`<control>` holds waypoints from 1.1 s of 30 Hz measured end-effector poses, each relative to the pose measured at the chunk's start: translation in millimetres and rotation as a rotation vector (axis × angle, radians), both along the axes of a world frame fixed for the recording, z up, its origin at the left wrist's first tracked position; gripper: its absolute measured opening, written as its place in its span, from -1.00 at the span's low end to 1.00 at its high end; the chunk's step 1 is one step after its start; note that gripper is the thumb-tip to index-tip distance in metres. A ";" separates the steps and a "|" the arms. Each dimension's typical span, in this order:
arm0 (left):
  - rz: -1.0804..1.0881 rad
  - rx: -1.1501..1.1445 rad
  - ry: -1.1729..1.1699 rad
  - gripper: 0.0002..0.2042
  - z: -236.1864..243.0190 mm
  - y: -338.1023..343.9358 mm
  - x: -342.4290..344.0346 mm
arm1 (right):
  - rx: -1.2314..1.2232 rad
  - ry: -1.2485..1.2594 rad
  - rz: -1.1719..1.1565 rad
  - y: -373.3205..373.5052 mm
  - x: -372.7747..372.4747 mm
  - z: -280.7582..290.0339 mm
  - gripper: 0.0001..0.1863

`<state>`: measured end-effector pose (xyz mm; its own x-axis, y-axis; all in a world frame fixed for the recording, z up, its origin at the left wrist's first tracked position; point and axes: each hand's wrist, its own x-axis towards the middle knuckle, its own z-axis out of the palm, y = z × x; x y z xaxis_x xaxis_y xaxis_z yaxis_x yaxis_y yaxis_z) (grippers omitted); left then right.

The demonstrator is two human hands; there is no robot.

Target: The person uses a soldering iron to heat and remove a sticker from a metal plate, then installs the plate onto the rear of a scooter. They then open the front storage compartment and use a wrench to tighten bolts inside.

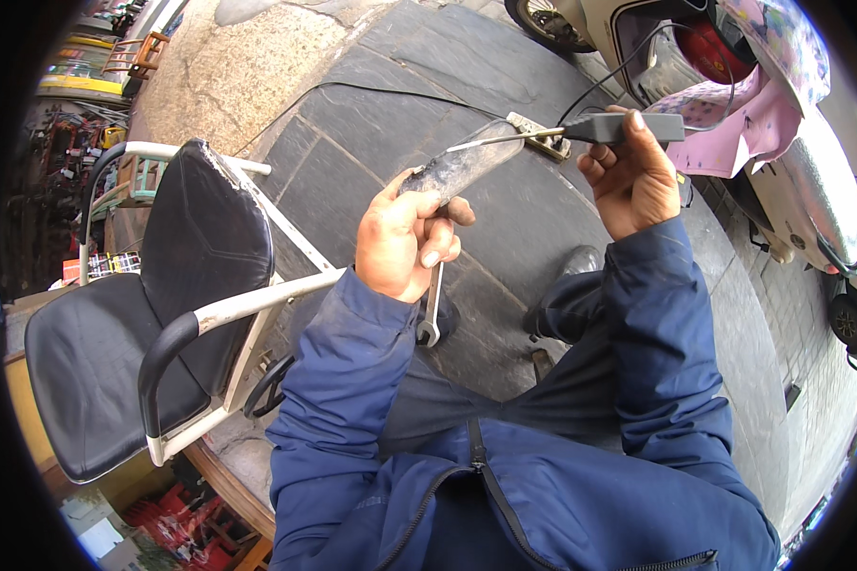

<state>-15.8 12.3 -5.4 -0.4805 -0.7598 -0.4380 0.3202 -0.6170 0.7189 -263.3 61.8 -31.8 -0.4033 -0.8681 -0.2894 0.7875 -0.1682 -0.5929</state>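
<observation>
My left hand [407,238], at the middle, is closed on a long clear plastic cover [471,169] with grimy, dark patches. A combination wrench [432,309] shows just below its fingers; I cannot tell whether the hand holds it or it lies lower down. My right hand [638,183] is closed around the dark boxy handle of a soldering iron [622,127]. The iron's thin metal rod points left, and its pale tip is over the plastic cover near my left fingers. Whether the tip touches the plastic is unclear.
A pale power strip [543,141] lies on the slate paving [390,105], with a black cord trailing left. The iron's cord loops up at the right. A black padded chair [203,219] stands left. Scooters [805,190], one draped in pink cloth, are parked right.
</observation>
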 end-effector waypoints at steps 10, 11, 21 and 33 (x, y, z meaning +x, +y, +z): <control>0.099 -0.510 -0.347 -0.88 -3.0 -3.1 1.9 | 0.098 0.082 -0.084 1.0 -14.1 8.9 -0.78; 0.109 -0.545 -0.372 -0.88 -2.4 -5.0 4.6 | 0.150 0.091 -0.113 0.1 -15.6 8.9 -0.76; 0.349 -0.661 -0.496 -0.83 19.6 -23.5 39.5 | 0.599 0.335 0.028 -41.8 6.3 -98.3 -0.58; 0.209 -0.866 -0.761 -0.76 -8.4 -75.5 26.4 | 1.039 -0.110 0.088 -50.9 65.7 -331.1 -0.68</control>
